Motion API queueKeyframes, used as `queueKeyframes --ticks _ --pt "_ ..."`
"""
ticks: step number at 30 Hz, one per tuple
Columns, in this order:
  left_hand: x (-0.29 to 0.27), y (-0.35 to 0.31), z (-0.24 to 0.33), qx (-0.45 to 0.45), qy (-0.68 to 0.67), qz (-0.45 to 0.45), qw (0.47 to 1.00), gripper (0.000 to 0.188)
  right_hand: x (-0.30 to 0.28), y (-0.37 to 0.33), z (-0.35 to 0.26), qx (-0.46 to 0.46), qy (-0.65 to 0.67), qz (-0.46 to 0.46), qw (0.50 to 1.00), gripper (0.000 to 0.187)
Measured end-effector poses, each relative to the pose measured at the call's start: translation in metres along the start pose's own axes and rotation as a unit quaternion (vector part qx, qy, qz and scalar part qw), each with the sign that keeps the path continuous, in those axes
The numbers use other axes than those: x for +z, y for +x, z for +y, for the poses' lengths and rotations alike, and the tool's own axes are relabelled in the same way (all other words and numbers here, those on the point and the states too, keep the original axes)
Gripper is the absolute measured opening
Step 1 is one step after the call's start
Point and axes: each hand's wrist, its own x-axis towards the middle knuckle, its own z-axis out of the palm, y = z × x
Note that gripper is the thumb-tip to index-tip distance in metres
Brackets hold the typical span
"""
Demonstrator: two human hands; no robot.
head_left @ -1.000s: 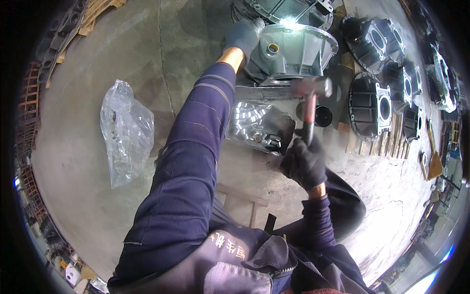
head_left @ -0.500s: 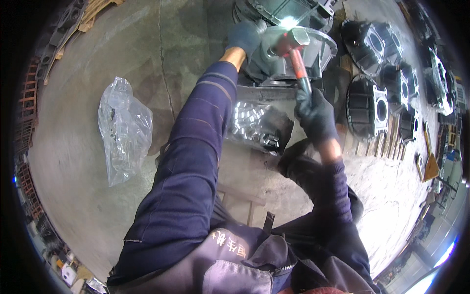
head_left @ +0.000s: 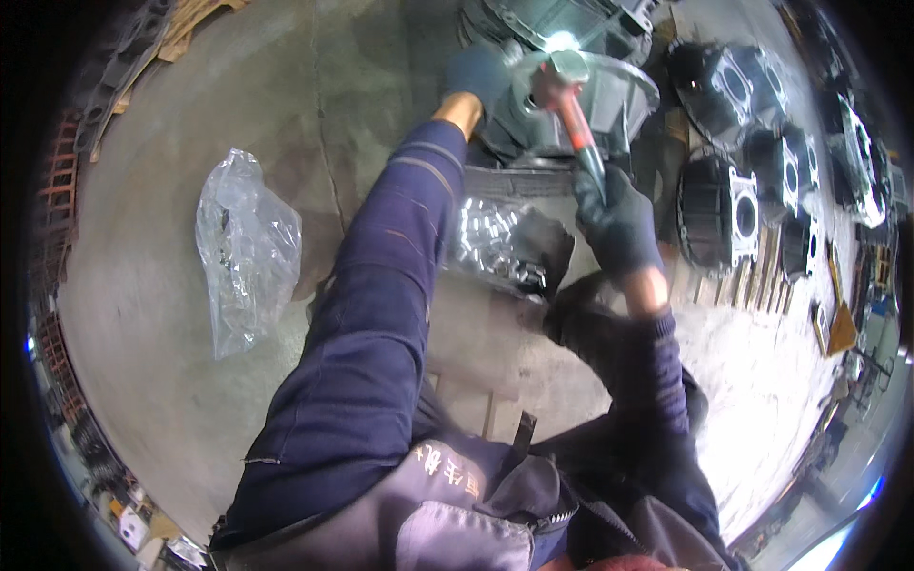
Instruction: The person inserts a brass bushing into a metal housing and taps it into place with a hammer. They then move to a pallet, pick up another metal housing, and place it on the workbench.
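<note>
My right hand [head_left: 619,221], in a dark glove, is closed round the lower handle of a hammer [head_left: 583,133] with a red and dark grip. The hammer's head is raised over a grey cast metal housing [head_left: 619,107] with a wide round flange. My gloved left hand [head_left: 476,76] reaches to the left side of this housing, its fingers bent beside a small pale metal piece; blur hides exactly what they grip. Just below the housing, an open bag [head_left: 552,249] holds several short shiny metal sleeves [head_left: 486,228].
Several black and silver housings [head_left: 709,214] stand on wooden slats at the right. A clear plastic bag [head_left: 246,252] with contents lies on the concrete floor at the left. Another large casting [head_left: 505,19] is behind the work. A bright lamp spot [head_left: 562,42] shines near the hammer head.
The hammer head has shifted slightly up and to the left, with my right hand still round its handle. My left hand stays in about the same place by the housing.
</note>
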Motion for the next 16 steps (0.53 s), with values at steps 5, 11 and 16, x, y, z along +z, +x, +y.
queueKeyframes --ticks 5,11,16 --pt "0.010 0.005 -0.001 -0.012 -0.016 -0.013 1.000 0.063 -0.018 -0.018 0.001 -0.005 0.077 0.055 0.995 0.041" --pt "0.022 0.008 -0.009 -0.003 -0.044 0.031 0.999 0.064 -0.002 -0.003 -0.004 0.004 0.019 0.037 0.999 0.037" --pt "0.036 0.026 -0.023 -0.002 -0.025 0.036 0.999 0.063 0.035 -0.056 0.034 0.078 0.188 -0.008 0.979 0.041"
